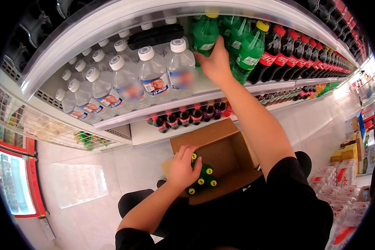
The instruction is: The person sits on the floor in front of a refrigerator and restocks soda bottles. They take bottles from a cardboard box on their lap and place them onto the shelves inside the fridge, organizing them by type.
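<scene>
My right hand (217, 64) is reached up to the shelf, its fingers and thumb around the lower part of a green plastic soda bottle (205, 32) with a yellow cap. Just right of it stands another green soda bottle (249, 51), with more of the same behind. Below, my left hand (185, 168) hovers over an open cardboard box (228, 153), fingers and thumb apart. Beneath and beside that hand, several green bottles with yellow caps (201, 181) stand in the box's left part. Whether the left fingers touch a bottle is hidden.
Clear bottles with white caps (154, 75) fill the shelf's left side, a black object (156, 36) lying on them. Cola bottles (270, 54) line the right. Small dark bottles (184, 116) stand on the lower shelf. Wrapped drink packs (340, 187) are stacked at right; a red-framed cooler (18, 181) stands left.
</scene>
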Motion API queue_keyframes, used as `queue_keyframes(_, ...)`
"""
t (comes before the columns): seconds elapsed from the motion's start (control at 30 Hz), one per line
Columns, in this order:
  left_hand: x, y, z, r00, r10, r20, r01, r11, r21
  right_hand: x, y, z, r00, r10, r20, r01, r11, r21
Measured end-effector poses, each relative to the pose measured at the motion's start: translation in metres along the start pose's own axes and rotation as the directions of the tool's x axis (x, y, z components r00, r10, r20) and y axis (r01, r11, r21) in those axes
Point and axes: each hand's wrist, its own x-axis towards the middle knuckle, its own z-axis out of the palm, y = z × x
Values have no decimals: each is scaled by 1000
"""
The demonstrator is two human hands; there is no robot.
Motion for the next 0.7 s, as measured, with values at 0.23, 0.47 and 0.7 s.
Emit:
queue_keyframes(0.23,-5,-6,-3,1000,-17,4,17,999,-28,47,63,51,987,-158,-5,157,987,-38)
queue_keyframes(0.47,-3,-6,-2,1000,-8,22,9,999,-52,67,79,80,1000,26,-18,-28,992,-127)
queue_keyframes(0.7,-1,-5,-4,998,-10,64,14,998,-60,53,103,80,992,128,-16,-129,965,-229)
